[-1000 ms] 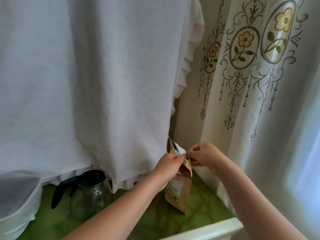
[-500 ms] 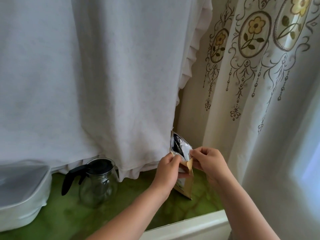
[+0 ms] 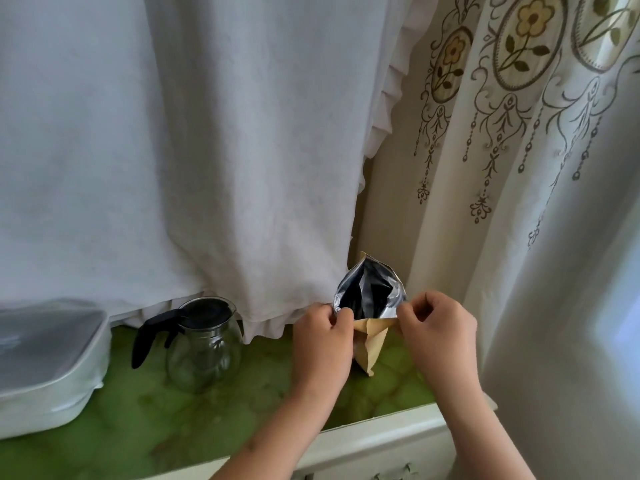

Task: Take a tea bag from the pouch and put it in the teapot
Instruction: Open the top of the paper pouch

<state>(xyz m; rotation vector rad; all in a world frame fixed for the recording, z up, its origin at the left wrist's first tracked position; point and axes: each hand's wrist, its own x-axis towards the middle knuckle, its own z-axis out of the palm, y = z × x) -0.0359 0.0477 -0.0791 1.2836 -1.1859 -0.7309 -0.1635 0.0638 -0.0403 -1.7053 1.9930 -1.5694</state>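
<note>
A brown paper pouch [image 3: 372,344] with a silver foil lining stands upright on the green tabletop [image 3: 194,424], its mouth pulled wide. My left hand [image 3: 320,344] pinches the left edge of the mouth and my right hand [image 3: 438,336] pinches the right edge. The inside is dark and no tea bag shows. A glass teapot [image 3: 204,344] with a black handle and a dark rim stands to the left of the pouch, apart from my hands.
A white lidded container [image 3: 48,362] sits at the left edge. A white cloth [image 3: 173,150] hangs behind the teapot and pouch down to the tabletop. A patterned curtain [image 3: 519,133] hangs at the right. The table's white front edge [image 3: 374,441] runs below my arms.
My hands have pulled the pouch's mouth apart, so the foil lining now gapes wide. The camera has tilted down and shifted, showing more of the tabletop.
</note>
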